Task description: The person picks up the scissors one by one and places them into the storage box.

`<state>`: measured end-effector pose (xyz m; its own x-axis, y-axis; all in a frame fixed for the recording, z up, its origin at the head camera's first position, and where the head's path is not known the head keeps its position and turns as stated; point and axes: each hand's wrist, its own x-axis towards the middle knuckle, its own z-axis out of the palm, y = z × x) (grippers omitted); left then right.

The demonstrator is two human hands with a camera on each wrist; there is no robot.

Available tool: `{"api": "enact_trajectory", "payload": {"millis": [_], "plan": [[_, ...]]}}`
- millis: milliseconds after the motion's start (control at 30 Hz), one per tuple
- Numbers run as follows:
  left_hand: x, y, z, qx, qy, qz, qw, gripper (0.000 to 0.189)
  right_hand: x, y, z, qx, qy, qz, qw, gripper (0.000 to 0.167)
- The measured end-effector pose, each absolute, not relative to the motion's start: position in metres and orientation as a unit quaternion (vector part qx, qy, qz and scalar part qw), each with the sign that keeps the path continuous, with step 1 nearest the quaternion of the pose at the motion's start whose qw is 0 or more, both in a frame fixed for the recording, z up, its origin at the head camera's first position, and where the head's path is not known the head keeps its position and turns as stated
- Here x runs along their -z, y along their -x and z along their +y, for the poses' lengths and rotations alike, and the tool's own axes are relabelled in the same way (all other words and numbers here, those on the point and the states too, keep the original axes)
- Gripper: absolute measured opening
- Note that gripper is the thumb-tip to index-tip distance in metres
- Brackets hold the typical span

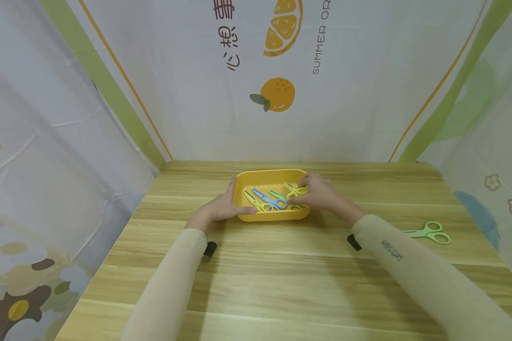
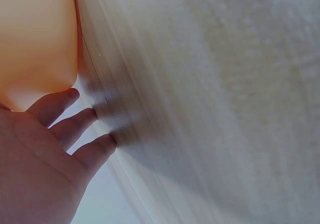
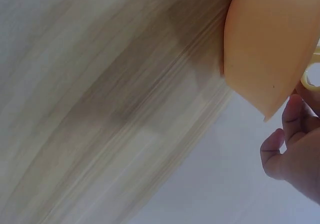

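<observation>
Scissors (image 1: 295, 189) partly hidden, seemingly in right hand (image 1: 319, 192).

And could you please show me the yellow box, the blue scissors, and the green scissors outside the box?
Yellow box (image 1: 275, 216), head view: its near wall.
Blue scissors (image 1: 266, 198), head view: near the blades' joint.
Green scissors (image 1: 426, 232), head view: where the handles meet.

Reads "心想事" (image 1: 229, 37) in dark red up the white back curtain (image 1: 350, 113), turned sideways and running off the top of the head view. Carries "SUMMER OR" (image 1: 320, 47) farther right in slim brown capitals, likewise sideways and cut short. Shows small dark print, apparently "Let's Slim" (image 1: 391, 250), on the pale right sleeve (image 1: 414, 277).
</observation>
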<state>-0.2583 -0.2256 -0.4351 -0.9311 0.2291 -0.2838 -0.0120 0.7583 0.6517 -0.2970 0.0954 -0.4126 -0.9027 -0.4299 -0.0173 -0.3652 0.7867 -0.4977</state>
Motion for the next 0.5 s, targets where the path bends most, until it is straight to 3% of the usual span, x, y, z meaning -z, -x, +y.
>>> {"api": "enact_trajectory", "payload": {"millis": [500], "plan": [[0.438, 0.260, -0.228, -0.362, -0.062, 0.913, 0.180, 0.144, 0.417, 0.292, 0.081, 0.226, 0.200, 0.952, 0.053, 0.064]]}}
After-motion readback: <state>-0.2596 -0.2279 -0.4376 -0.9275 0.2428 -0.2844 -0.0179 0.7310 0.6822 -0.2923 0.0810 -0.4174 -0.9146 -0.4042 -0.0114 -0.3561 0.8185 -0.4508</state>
